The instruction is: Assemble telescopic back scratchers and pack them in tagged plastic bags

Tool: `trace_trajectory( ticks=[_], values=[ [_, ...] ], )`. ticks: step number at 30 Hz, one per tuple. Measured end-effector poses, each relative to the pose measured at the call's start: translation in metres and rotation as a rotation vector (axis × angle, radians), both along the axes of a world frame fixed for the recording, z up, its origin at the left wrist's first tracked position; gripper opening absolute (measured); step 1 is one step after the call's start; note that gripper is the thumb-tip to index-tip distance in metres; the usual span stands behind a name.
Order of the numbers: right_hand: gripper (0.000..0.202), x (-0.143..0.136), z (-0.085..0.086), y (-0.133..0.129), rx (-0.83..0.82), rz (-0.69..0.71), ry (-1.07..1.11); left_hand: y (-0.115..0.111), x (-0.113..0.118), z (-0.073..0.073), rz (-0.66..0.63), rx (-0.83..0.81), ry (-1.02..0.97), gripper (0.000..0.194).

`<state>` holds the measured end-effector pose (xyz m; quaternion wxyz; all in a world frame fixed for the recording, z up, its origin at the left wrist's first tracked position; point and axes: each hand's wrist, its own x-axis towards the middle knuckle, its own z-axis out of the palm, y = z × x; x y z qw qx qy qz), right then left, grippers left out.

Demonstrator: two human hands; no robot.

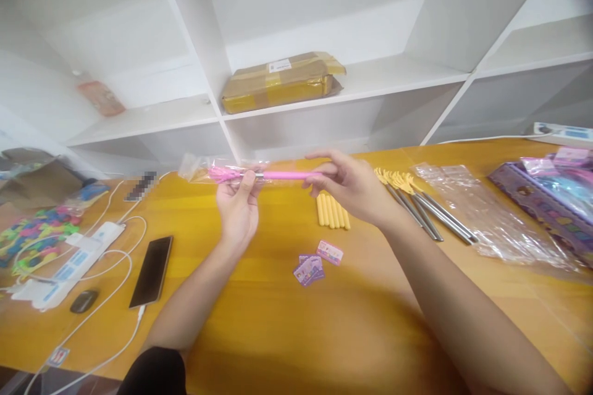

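Well, nearest me, printed cards (309, 270) loose on wood table (259, 333). Beyond, pink stick (280, 175), seemingly bagged in crinkly clear sleeve (195, 168); my left hand (238, 207) pinches its shiny shaft, my right hand (354, 188) grips handle end. Unbagged: smooth yellow tubes (333, 212), yellow-tipped metal rods (445, 218). Spare sleeves (491, 216) flat, unfilled. Taped carton (282, 84) behind.

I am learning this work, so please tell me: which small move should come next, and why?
Probably the right hand should gently push the pink stick deeper into the clear bag: it holds the stick's right end, the left hand grips near the pink head, and loose bag shows beyond that head.
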<state>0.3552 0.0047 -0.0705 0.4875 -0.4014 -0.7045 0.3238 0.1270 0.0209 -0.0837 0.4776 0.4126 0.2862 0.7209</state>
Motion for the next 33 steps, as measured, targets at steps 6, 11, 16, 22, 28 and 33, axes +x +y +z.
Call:
trace_trajectory(
  ticks=[6, 11, 16, 22, 28, 33],
  values=[
    [0.038, -0.010, 0.002, -0.009, 0.056, -0.019, -0.150, -0.011, 0.011, -0.007, -0.113, -0.024, 0.008, 0.034],
    [0.038, -0.017, 0.001, -0.010, 0.036, 0.032, -0.152, -0.015, 0.017, -0.013, -0.193, -0.067, 0.048, 0.033],
    [0.028, -0.002, 0.006, -0.003, 0.066, 0.074, -0.127, -0.010, 0.011, -0.009, -0.142, -0.074, 0.026, 0.038],
    [0.021, 0.008, 0.004, 0.004, 0.155, 0.061, -0.141, -0.010, 0.010, -0.007, -0.200, -0.085, 0.074, 0.034],
    [0.019, -0.002, -0.005, 0.006, 0.185, 0.080, -0.117, -0.016, 0.015, -0.008, -0.245, -0.111, 0.098, 0.037],
    [0.014, -0.016, -0.012, 0.005, 0.238, 0.101, -0.163, -0.019, 0.018, -0.009, -0.233, -0.118, 0.099, 0.035]
  ],
)
